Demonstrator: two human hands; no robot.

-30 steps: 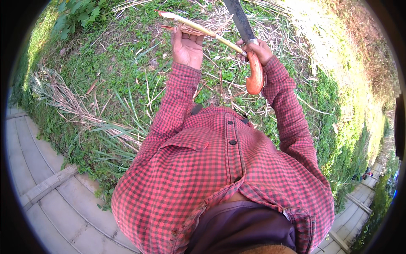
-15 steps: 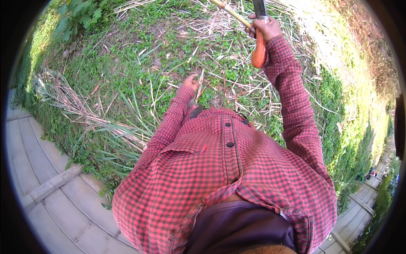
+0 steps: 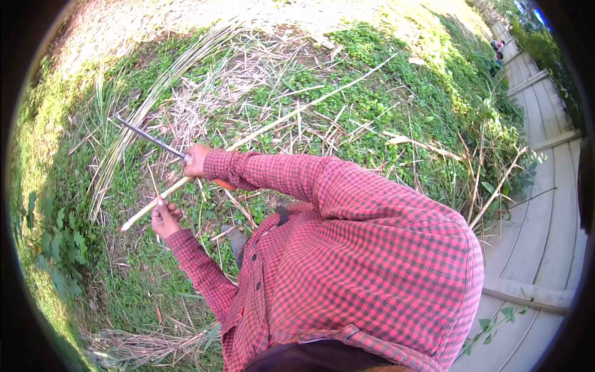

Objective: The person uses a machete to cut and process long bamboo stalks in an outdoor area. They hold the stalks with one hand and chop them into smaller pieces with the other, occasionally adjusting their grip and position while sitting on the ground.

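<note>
My right hand point(image 3: 197, 161) is closed around a machete and a long pale cane together. The machete's narrow dark blade point(image 3: 149, 137) points up and left. Part of its orange handle point(image 3: 225, 184) shows below my forearm. The cane point(image 3: 310, 104) runs from the upper right, behind my sleeve, to a pale cut end at the lower left. Just below that end, my left hand point(image 3: 166, 219) is closed with the thumb raised, pinching a thin brown sliver point(image 3: 154, 180) that stands up past the cane.
Long cut stalks point(image 3: 161, 93) and dry straw pieces lie across the green ground cover. A heap of dry stems point(image 3: 149, 345) is at the lower left. Slatted boards point(image 3: 527, 248) run along the right, beside a twiggy bush point(image 3: 480, 167). Another person point(image 3: 497, 53) is far off there.
My view and body have turned left. The right hand has come across with the machete and cane. My left hand, formerly low and apart, is now beside the cane's cut end with a sliver.
</note>
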